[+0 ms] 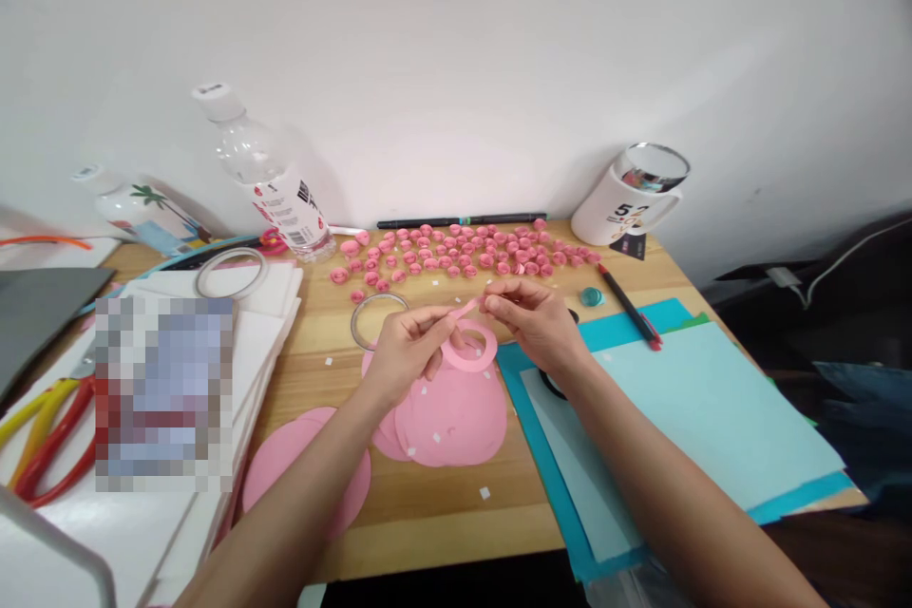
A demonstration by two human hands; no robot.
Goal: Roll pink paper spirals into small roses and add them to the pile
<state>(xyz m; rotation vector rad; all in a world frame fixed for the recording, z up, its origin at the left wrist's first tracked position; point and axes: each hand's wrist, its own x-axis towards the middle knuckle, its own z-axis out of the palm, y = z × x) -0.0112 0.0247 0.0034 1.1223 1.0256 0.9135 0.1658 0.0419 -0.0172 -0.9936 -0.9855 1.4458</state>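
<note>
Above the middle of the wooden table, both my hands hold one pink paper spiral strip. My left hand pinches the strip near its hanging coil. My right hand pinches the strip's free end between thumb and fingertips. The coil dangles over a stack of pink paper discs. Behind my hands lie several small rolled pink paper roses in rows.
Light blue and teal paper sheets cover the right side. A red-and-black pen, a white mug, a black pen, two plastic bottles, tape rings, white paper and red scissors stand around.
</note>
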